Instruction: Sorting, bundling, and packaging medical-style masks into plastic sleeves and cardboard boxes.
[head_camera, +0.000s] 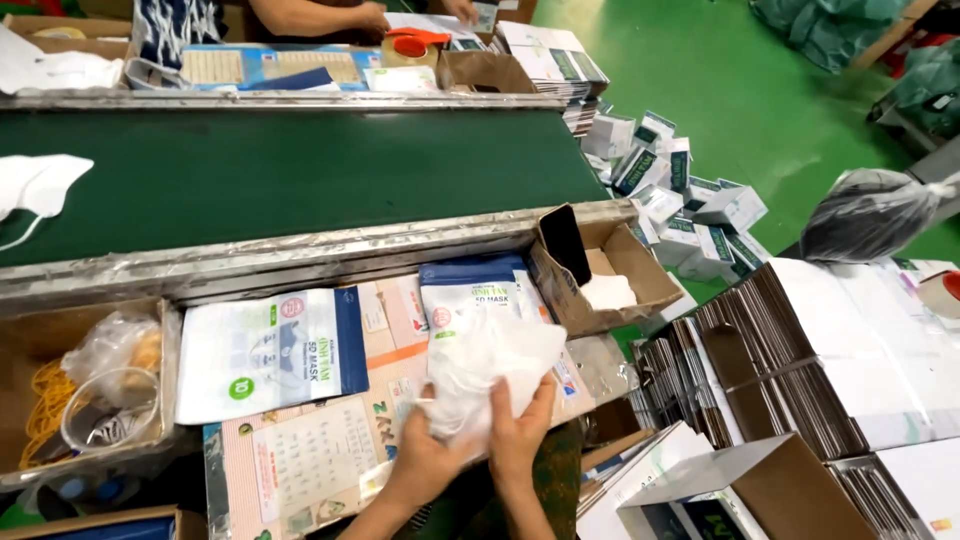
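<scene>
Two hands, left hand (425, 455) and right hand (520, 430), clasp white masks (490, 370) between them

Flat conveyor belt surface (300, 170): dark green, with dull silver metal edging. Soft fabric face masks (490, 365): plain white. Flat plastic mask pouch (265, 355): white with navy blue side band and small green round mark. Open cardboard box (610, 270): brown. Painted floor (740, 90): bright green.
</scene>
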